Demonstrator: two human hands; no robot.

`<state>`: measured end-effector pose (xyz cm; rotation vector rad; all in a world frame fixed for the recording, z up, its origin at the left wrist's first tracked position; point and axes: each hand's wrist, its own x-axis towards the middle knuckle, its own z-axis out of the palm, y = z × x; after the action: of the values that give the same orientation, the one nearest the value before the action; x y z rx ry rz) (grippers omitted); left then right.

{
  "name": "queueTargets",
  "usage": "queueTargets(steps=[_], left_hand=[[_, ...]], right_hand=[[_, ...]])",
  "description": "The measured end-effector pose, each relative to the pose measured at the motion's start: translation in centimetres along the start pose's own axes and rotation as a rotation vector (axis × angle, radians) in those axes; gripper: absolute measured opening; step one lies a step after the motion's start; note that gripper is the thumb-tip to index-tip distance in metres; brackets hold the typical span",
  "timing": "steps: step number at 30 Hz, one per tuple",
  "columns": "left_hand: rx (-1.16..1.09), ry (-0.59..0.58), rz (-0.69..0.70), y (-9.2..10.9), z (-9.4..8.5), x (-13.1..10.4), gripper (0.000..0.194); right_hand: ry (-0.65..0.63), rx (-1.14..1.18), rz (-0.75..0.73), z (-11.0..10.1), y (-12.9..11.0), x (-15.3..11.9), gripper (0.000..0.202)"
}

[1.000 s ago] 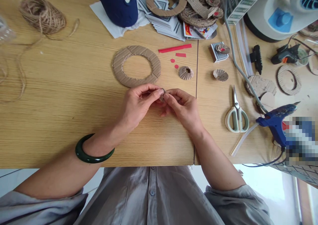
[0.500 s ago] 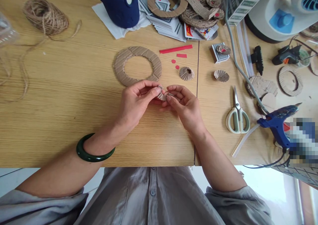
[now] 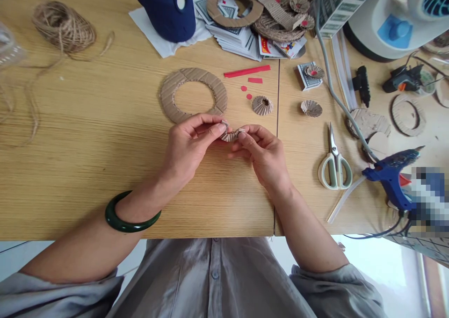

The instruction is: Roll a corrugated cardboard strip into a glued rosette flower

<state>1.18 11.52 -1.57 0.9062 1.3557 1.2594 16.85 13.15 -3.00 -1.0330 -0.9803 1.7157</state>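
Observation:
A small curved strip of corrugated cardboard [image 3: 230, 136] is stretched between my two hands, its ridges fanned out. My left hand [image 3: 196, 142] pinches one end between thumb and forefinger. The other end sits between the thumb and fingers of my right hand [image 3: 263, 152]. Just behind my left hand lies a flat cardboard ring [image 3: 170, 93]. Beyond my right hand rests a pleated cardboard rosette [image 3: 262, 105], with two red paper dots [image 3: 243, 89], a short red strip [image 3: 255, 80] and a long red strip [image 3: 247, 71] near it.
Scissors [image 3: 335, 168] and a blue glue gun [image 3: 393, 173] lie to the right, with a grey cable [image 3: 328, 75] across the table. Another rosette [image 3: 311, 108] is near the scissors. Twine [image 3: 63, 25] lies far left; a dark blue object [image 3: 164, 9] and playing cards [image 3: 235, 37] are at the back.
My right hand has shifted its grip to the strip's end, and the strip now shows longer and more spread between my hands. The view has shifted slightly.

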Motion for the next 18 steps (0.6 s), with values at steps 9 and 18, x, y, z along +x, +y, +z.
queueTargets(steps=[9,18], left_hand=[[0.028,-0.099,-0.063,-0.72,-0.09,0.08,0.007],[0.132,-0.092,0.008,-1.03,-0.28,0.29,0.009]], right_hand=[[0.053,-0.237,-0.142,-0.06,0.24,0.03,0.016],[0.02,-0.281,-0.115,-0.28,0.38,-0.02,0.027]])
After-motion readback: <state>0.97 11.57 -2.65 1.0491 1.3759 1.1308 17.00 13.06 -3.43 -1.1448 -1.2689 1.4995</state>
